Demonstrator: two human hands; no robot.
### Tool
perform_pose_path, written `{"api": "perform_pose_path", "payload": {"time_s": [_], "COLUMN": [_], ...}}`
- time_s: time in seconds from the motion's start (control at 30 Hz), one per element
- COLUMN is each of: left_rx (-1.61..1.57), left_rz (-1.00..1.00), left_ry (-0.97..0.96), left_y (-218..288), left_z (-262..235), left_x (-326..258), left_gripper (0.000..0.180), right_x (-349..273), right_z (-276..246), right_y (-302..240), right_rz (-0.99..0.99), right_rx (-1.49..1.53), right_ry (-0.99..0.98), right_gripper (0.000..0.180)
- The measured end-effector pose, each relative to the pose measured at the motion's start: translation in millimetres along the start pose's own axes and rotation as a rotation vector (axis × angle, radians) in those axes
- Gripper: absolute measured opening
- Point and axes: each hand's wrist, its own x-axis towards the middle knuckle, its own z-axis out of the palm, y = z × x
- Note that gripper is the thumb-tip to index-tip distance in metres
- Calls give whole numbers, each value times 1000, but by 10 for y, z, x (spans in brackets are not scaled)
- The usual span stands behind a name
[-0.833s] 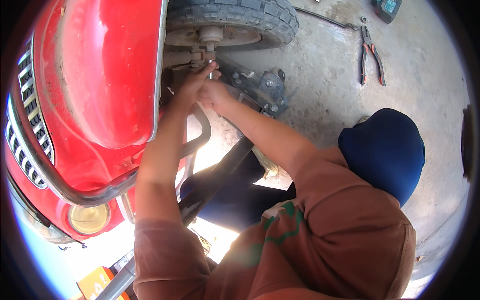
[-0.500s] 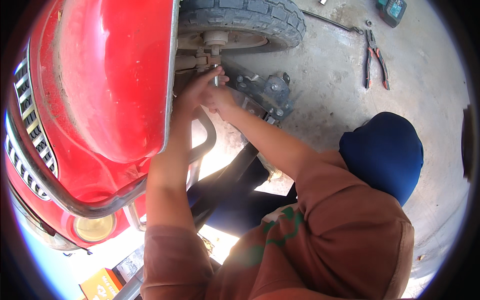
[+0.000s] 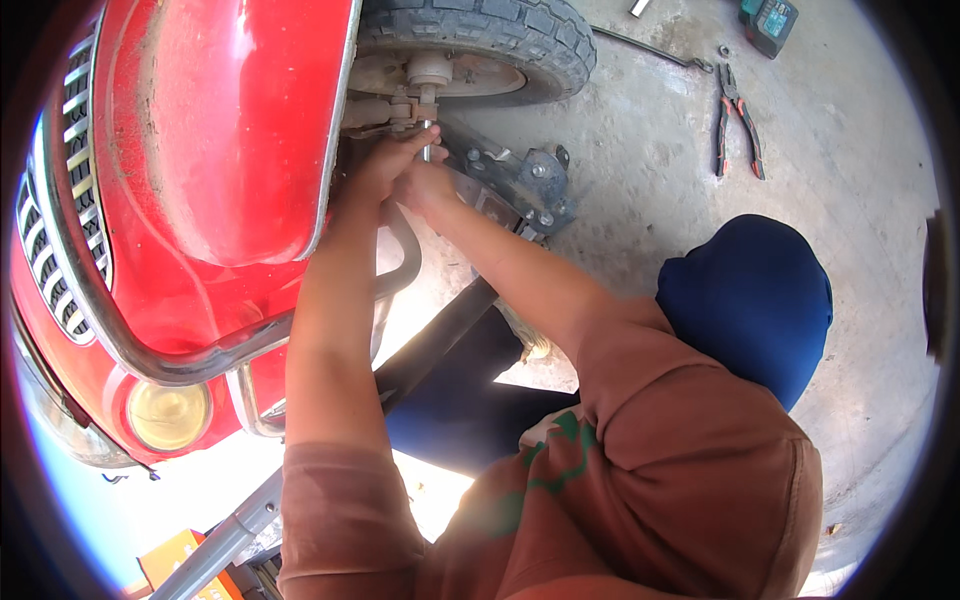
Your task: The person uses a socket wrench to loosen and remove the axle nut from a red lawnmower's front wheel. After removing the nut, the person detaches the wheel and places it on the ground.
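Beneath the dirty wheel (image 3: 480, 35) of a red vehicle (image 3: 240, 130), both my hands meet around a short, shiny silver metal cylinder (image 3: 427, 153). Fingers of my left hand (image 3: 385, 168) curl against its upper side. Closed just below, my right hand (image 3: 425, 187) grips its lower part, though its fingertips are mostly hidden. The cylinder's upper end lies against a rusty linkage joint (image 3: 413, 110) below the wheel hub (image 3: 430, 68). How it fits there is hidden by the fingers.
A dark metal bracket with bolts (image 3: 540, 180) is right of my hands. A curved chrome bar (image 3: 240, 350) crosses the vehicle's front. On the concrete lie pliers (image 3: 735, 120), a long rod (image 3: 650, 48) and a green-black battery pack (image 3: 770, 25). Rounded navy cloth (image 3: 745, 310) is beside my sleeve.
The whole view has shifted slightly, so pliers and wheel appear a little farther left. Both hands stay at the silver cylinder, with a small change in finger position.
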Motion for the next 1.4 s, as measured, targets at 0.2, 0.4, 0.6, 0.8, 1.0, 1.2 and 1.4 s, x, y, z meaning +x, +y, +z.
{"api": "perform_pose_path", "payload": {"time_s": [0.2, 0.4, 0.6, 0.8, 1.0, 1.2, 1.4], "left_rx": [-91, 26, 75, 54, -181, -310, -201], "left_rz": [32, 109, 111, -13, -90, -21, -56], "left_ry": [-111, -19, -76, -181, -147, -19, -69], "left_y": [-107, -110, -53, 35, -36, -78, -48], "left_z": [-111, -76, -76, -152, -166, -27, -69], "left_x": [85, 101, 32, 69, 145, 179, 79], "left_gripper": [38, 40, 40, 39, 43, 44, 46], "right_x": [68, 105, 121, 169, 152, 77, 84], "right_z": [-71, -46, -192, -292, -160, 18, -245], "right_y": [53, 151, 11, -64, 204, 308, -74], "right_rz": [-63, -125, 75, 385, -19, -477, 52], "right_rx": [-33, -80, 28, 140, -17, -427, 4], "right_ry": [-25, -45, -256, -579, -64, 388, -227], "right_gripper": [23, 28, 32, 44, 39, 44, 39]}}
